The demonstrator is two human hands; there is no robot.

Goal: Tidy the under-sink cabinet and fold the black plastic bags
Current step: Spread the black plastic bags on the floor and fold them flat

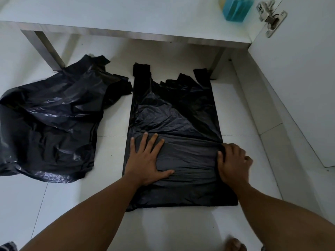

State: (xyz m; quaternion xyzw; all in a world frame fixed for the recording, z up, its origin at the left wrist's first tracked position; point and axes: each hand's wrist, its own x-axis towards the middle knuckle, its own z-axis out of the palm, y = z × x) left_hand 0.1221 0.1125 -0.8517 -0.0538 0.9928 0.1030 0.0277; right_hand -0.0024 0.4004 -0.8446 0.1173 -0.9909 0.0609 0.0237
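A black plastic bag (177,113) lies flat on the white tiled floor, handles pointing toward the cabinet. My left hand (146,158) presses flat on its left side with fingers spread. At the bag's right edge, my right hand (233,160) curls its fingers round the plastic and grips a fold. A second black bag (52,122) lies crumpled and loose on the floor to the left.
The open under-sink cabinet shelf (145,20) runs across the top, raised on metal legs (49,49). A teal pack (235,8) stands on the shelf at right. The open cabinet door (297,75) with its hinge (271,17) is at right.
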